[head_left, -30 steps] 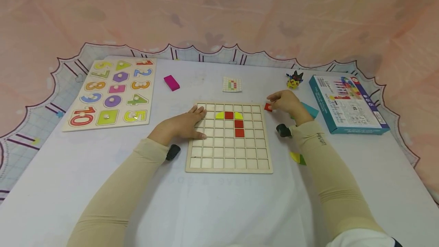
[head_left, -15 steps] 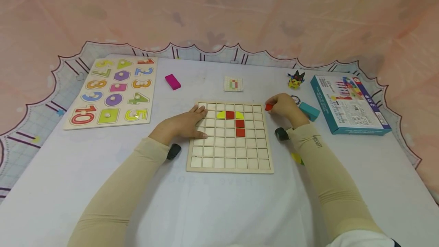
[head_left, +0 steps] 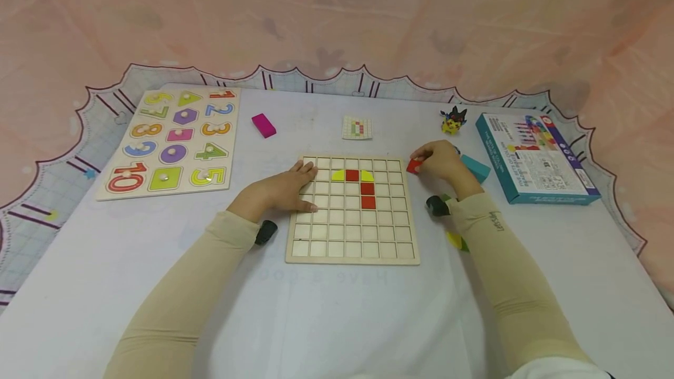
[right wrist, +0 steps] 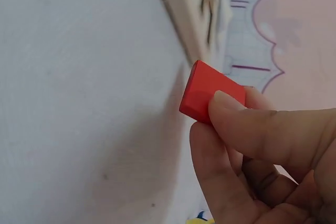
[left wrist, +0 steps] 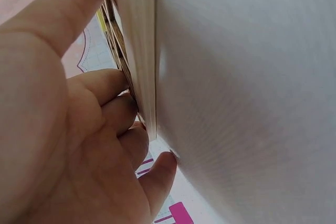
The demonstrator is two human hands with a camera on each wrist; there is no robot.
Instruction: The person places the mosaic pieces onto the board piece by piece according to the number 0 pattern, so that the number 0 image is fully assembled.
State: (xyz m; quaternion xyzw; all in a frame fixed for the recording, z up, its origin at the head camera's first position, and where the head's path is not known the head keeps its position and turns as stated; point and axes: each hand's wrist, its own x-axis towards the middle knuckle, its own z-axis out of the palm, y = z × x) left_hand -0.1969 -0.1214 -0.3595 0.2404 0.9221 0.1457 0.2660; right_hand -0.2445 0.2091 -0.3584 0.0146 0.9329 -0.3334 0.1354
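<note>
My left hand (head_left: 279, 190) rests on the left edge of a wooden grid board (head_left: 353, 261), fingers spread over its cells. Up close in the left wrist view, fingertips (left wrist: 118, 80) meet the board's side and top. On the grid sit two red square tiles (head_left: 368, 196) in a column, a red tile (head_left: 352, 176) above and to their left, and yellow rounded pieces (head_left: 339, 175) on that upper row. Just off the board's right side, my right hand (head_left: 441, 161) pinches another red square tile (right wrist: 207, 90) between thumb and fingers.
A pattern card (head_left: 357, 128) lies behind the board, a magenta block (head_left: 264, 126) to its left. The number puzzle (head_left: 171, 145) is far left. Right of the board are a teal block (head_left: 475, 168), yellow and green pieces (head_left: 456, 241), a small figurine (head_left: 453, 120) and a box (head_left: 537, 159).
The right hand's fingers have closed from above the red tile to a pinch on it, and more of the tile shows at the fingertips. My left hand stays in place.
</note>
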